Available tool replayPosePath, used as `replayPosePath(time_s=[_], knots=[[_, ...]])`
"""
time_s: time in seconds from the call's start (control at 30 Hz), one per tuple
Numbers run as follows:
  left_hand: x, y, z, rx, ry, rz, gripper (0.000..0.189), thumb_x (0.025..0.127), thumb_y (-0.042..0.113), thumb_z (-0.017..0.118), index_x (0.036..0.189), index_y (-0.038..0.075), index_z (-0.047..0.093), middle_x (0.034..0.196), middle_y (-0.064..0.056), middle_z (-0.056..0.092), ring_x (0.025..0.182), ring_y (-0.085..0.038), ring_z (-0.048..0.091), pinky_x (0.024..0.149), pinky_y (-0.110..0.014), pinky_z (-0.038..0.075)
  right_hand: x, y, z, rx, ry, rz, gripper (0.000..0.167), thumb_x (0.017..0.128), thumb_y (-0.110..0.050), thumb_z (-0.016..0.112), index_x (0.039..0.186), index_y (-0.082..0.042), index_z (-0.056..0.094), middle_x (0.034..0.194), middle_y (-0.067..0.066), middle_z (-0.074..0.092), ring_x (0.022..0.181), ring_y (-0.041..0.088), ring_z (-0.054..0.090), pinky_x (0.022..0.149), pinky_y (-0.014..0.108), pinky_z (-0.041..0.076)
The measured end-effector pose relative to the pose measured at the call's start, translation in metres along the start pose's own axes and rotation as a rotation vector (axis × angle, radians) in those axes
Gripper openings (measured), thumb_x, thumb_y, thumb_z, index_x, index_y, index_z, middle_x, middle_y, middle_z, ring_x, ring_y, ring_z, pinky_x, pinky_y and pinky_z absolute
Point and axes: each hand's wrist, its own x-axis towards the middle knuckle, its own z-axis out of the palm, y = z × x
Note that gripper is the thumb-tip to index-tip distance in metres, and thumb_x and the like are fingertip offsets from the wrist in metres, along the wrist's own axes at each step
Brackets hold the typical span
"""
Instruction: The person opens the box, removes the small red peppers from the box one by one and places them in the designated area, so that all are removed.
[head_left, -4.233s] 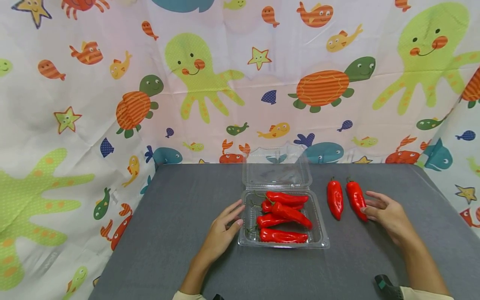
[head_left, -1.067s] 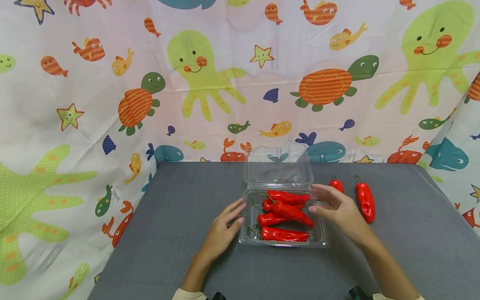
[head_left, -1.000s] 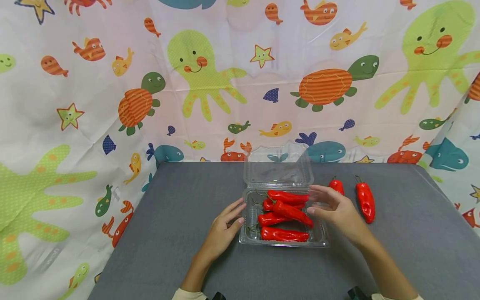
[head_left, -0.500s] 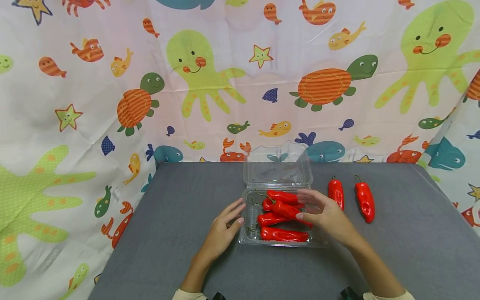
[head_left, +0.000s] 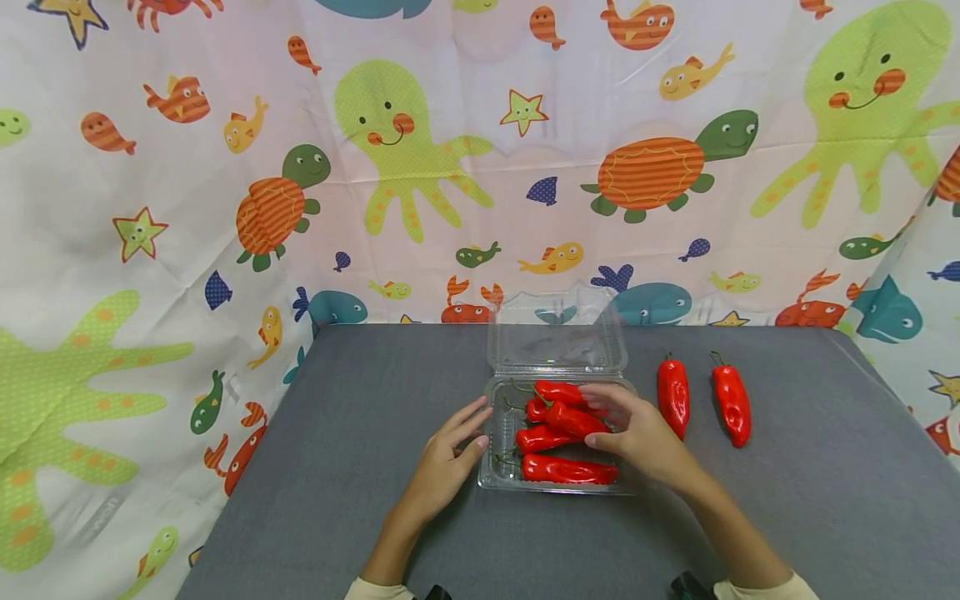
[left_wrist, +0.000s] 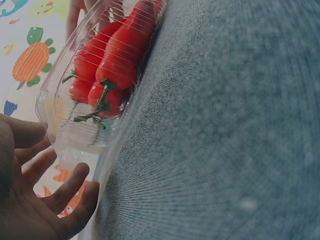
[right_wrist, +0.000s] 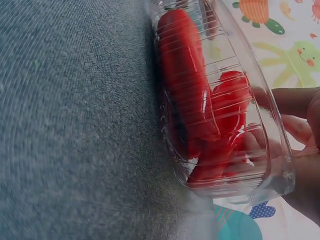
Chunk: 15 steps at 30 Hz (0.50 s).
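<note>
A clear plastic clamshell box (head_left: pixel 495 475) stands on the table with its lid (head_left: pixel 555 346) raised at the back. Several long red peppers (head_left: pixel 568 469) with green stems lie inside. My left hand (head_left: pixel 442 467) is at the box's left side, fingers spread and fingertips at the wall; the left wrist view shows nothing in its grasp. Over the box's right part, my right hand (head_left: pixel 637 433) reaches in, thumb and fingers apart on either side of the upper diagonal pepper (head_left: pixel 572 421). That pepper's tip is partly hidden by the hand, so contact is unclear.
Two more red peppers, a nearer one (head_left: pixel 673 396) and one farther right (head_left: pixel 731 404), lie on the grey tabletop (head_left: pixel 360 400) right of the box. A sea-animal printed curtain (head_left: pixel 450 167) hangs along the table's back and sides.
My right hand left the peppers on the right and moved left over the box, among the peppers. The rightmost pepper lies slightly farther right than at first. My left hand has stayed put.
</note>
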Motion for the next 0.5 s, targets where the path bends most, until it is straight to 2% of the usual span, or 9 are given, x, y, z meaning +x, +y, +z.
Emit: replayPosePath(time_s=[0.23,0.5], knots=[[0.0001,-0.0011,0.0004,0.002,0.002,0.0,0.046,0.107,0.016,0.065,0.152,0.012,0.059,0.165,0.006,0.047,0.127,-0.017,0.065,0.098,-0.034,0.054,0.0026,0.0026,0.0027,-0.029,0.019,-0.062,0.061,0.088,0.002,0.08,0.145,-0.006,0.062,0.14,0.02,0.065,0.123,0.041,0.064,0.107,0.064,0.048],[0.0001,-0.0013,0.0004,0.002,0.003,-0.001,0.046,0.107,0.017,0.065,0.152,0.012,0.06,0.165,0.006,0.047,0.127,-0.02,0.065,0.097,-0.033,0.054,0.0042,0.0033,0.004,-0.084,0.026,-0.042,0.06,0.086,0.007,0.079,0.143,-0.009,0.065,0.137,0.015,0.066,0.12,0.037,0.065,0.104,0.06,0.052]])
